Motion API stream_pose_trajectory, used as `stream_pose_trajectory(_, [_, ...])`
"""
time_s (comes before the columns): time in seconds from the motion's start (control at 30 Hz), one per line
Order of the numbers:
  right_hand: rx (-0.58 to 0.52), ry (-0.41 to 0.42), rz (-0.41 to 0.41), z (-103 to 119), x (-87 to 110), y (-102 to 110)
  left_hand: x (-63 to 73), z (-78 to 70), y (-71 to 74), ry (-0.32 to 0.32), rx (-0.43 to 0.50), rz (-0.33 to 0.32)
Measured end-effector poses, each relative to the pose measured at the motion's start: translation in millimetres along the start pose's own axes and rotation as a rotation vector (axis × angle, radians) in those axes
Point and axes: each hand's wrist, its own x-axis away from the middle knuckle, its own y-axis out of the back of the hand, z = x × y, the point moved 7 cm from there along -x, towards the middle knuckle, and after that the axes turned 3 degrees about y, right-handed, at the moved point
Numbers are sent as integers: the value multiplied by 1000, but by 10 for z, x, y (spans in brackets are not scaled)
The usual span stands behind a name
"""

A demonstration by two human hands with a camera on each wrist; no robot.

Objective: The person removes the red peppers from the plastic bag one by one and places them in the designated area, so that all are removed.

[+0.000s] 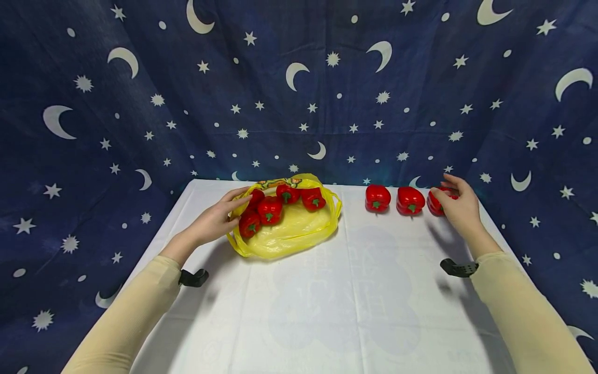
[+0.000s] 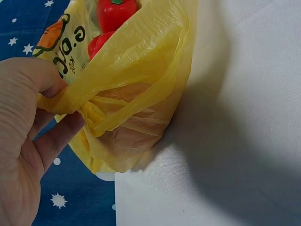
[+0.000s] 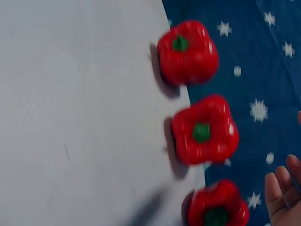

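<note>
The thin yellow plastic bag lies near 11 o'clock on the white cloth-covered table, holding glossy red bell peppers with green stems, five showing, ranged from its 9 round to its 2 o'clock. In the left wrist view its wall bears black lettering: a "G", a "D" and a "C" can be made out beside an orange print, the remainder lost to folds and the thumb. At the bag's 9 o'clock the left hand pinches its rim between thumb and fingers. Three matching peppers sit in a row between the table's 1 and 2 o'clock. Over the row's 3 o'clock end the right hand hovers, fingers spread wide, hiding part of that pepper; whether they touch cannot be told. The right wrist view crops that pepper near 5 o'clock and shows only part of the hand at 4.
</note>
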Motion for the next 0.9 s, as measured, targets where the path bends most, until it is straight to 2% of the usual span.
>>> stream_pose_trajectory(0.4, [-167,162,133,661,172,-496,8,-5,-1,-3,-6,7])
stream_pose_trajectory(0.7, [-255,274,242,1009,328,-872,1,4,-10,9,-9,8])
stream_pose_trajectory(0.9, [-254,288,334,1150,435,-1133,-1,1,-1,-3,-17,6])
